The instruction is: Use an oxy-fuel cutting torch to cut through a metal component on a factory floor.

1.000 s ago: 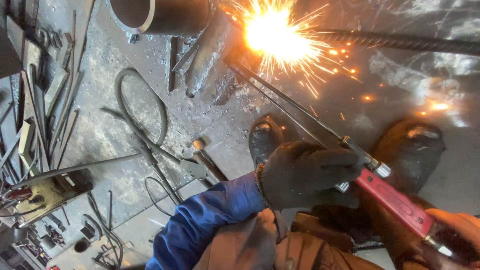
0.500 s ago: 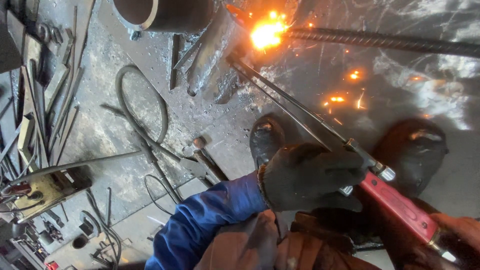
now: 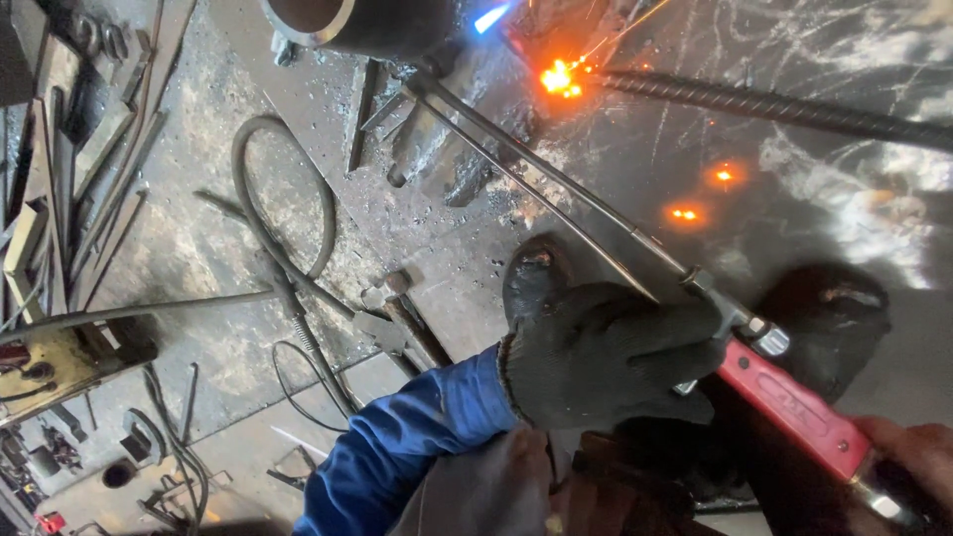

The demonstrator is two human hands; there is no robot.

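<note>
My left hand (image 3: 611, 352), in a dark glove with a blue sleeve, grips the front of a cutting torch (image 3: 794, 407) where its red handle meets the long metal tubes (image 3: 556, 184). My right hand (image 3: 908, 462) holds the rear of the red handle at the lower right edge. The torch tip (image 3: 493, 18) burns a small blue flame at the top, just left of the end of a ribbed steel bar (image 3: 784, 104). The bar's cut end (image 3: 558, 77) glows orange. Both dark boots (image 3: 531, 273) stand under the torch.
A large steel pipe (image 3: 318, 15) lies at the top. A hose (image 3: 283, 233) loops across the gritty steel floor, with a hammer (image 3: 402, 318) near it. Scrap strips and bars (image 3: 69, 179) pile at the left. Hot orange droplets (image 3: 725, 176) lie on the plate.
The big burst of sparks has died to a small glow at the bar's end. The torch tip has swung left and away from the bar, now showing a blue flame.
</note>
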